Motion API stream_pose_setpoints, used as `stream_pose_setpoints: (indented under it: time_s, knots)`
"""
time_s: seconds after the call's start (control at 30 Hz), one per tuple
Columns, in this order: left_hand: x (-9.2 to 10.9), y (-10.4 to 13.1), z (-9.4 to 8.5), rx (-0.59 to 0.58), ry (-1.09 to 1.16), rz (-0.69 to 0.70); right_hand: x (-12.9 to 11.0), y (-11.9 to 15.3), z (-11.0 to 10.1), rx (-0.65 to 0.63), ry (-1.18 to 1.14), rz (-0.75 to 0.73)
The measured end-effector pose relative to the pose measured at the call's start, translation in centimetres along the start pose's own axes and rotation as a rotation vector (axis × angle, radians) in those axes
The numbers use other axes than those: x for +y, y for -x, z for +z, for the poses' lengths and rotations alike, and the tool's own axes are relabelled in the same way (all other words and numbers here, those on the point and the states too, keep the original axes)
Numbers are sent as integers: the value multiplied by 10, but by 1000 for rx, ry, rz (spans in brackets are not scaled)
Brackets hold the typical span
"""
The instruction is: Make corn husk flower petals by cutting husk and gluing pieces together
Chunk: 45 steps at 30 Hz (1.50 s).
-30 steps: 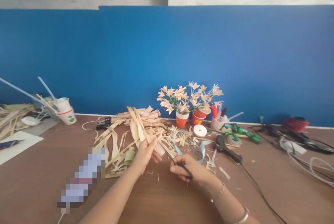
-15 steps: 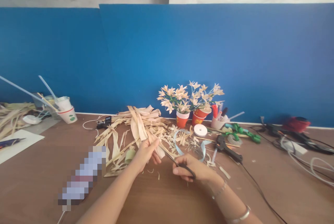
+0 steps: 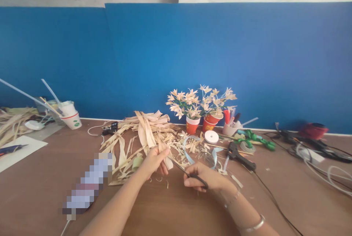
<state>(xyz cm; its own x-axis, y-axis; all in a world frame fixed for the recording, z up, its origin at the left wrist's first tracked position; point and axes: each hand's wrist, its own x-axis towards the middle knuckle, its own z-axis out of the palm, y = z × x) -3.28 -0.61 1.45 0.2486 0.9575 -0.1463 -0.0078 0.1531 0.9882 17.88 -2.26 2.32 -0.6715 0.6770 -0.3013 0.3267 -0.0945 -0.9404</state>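
Pale husk (image 3: 168, 163) is pinched in the left hand (image 3: 154, 162), and the right hand (image 3: 205, 176) grips dark scissors (image 3: 200, 179) pointing toward its edge

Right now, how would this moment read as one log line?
left hand: pale husk strip | right hand: scissors | nearby: white spool, glue gun

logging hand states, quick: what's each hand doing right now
Left hand: closed, pinching a pale husk-like strip.
Right hand: closed, holding black-handled scissors, blades toward the strip; whether the blades are parted cannot be told.
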Motion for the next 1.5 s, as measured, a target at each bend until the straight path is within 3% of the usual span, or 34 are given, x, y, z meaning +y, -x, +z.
stream_pose_setpoints:
  time_s: [0.3, 0.53, 1.5]
  knots:
    - [-5, -2, -1, 3, -39, 21, 4, 0, -2, -2, 5, 42]
    - [-6, -4, -3, 81, -69, 50, 9, -1, -2, -63, -37, 55]
    - [-9, -6, -3, 101, -116, 47, -1, 0, 4, 29, 138, 66]
